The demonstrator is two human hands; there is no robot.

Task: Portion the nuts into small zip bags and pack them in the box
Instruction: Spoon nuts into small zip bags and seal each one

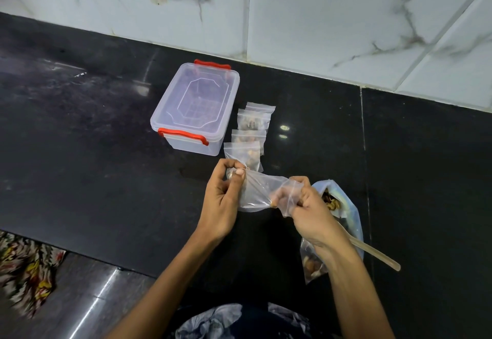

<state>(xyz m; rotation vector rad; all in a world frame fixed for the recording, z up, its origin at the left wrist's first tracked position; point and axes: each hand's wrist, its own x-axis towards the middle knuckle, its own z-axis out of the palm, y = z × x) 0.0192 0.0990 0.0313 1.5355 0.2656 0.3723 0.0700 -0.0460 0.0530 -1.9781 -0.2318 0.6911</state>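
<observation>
both hands hold one small clear zip bag (262, 192) above the black counter (106, 130): the left hand (222, 200) pinches its left edge between curled fingers and thumb, the right hand (306, 205) grips the other end, fingers curled around the plastic. four filled bags (251, 136) lie in a row just beside the closed clear box (195, 107) with red latches. the big nut bag (338, 205), with a spoon (378, 254) in it, lies behind the right wrist.
</observation>
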